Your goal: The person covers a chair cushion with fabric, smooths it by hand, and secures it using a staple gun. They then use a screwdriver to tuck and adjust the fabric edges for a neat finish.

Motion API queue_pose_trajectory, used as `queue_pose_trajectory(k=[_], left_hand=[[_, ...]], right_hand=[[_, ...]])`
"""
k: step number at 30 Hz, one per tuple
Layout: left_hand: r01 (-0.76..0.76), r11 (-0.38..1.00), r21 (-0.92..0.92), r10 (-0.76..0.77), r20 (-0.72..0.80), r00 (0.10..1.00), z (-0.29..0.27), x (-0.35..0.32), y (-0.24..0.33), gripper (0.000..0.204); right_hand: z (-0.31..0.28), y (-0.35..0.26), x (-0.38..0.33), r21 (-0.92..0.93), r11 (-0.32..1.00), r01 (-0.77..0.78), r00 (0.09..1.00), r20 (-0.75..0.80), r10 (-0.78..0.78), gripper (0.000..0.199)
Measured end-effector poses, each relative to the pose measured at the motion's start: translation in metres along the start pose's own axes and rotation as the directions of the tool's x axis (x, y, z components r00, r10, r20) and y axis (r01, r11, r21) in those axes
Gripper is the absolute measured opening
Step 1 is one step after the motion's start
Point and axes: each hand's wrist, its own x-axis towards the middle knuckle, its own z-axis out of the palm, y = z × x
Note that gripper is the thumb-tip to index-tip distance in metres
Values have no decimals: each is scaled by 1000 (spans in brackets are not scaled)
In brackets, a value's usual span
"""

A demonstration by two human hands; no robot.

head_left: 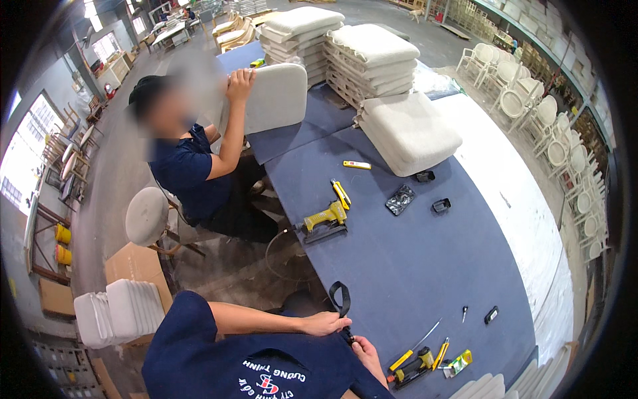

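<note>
My left hand (324,324) is closed on a black strap (339,298), which loops up above its fingers beside the table's near left edge. Just below it, my right hand (364,351) is also closed, its fingers on a small dark piece at the strap's lower end. That piece is mostly hidden between the hands. Nearest my right hand on the blue-grey table (425,272) lie a yellow-handled screwdriver (403,360), a yellow and black staple gun (415,370), a yellow utility knife (440,354) and a small green and yellow box (458,364).
Across the table's corner a seated co-worker (193,166) holds a pale cushion (276,100) upright. Another staple gun (324,221) with a hose lies near the left edge. Stacked cushions (369,63) stand at the far end. A round-topped stool (147,215) is at left.
</note>
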Motion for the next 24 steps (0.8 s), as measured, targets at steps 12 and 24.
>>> queue_pose_trajectory(k=[12, 24], left_hand=[[-11, 938, 346, -90, 274, 958, -26, 11, 44, 58], [-27, 944, 329, -17, 129, 991, -9, 19, 3, 68]], right_hand=[[-9, 2, 6, -319, 940, 122, 992, 72, -104, 34], [1, 14, 5, 26, 989, 144, 988, -53, -142, 30]])
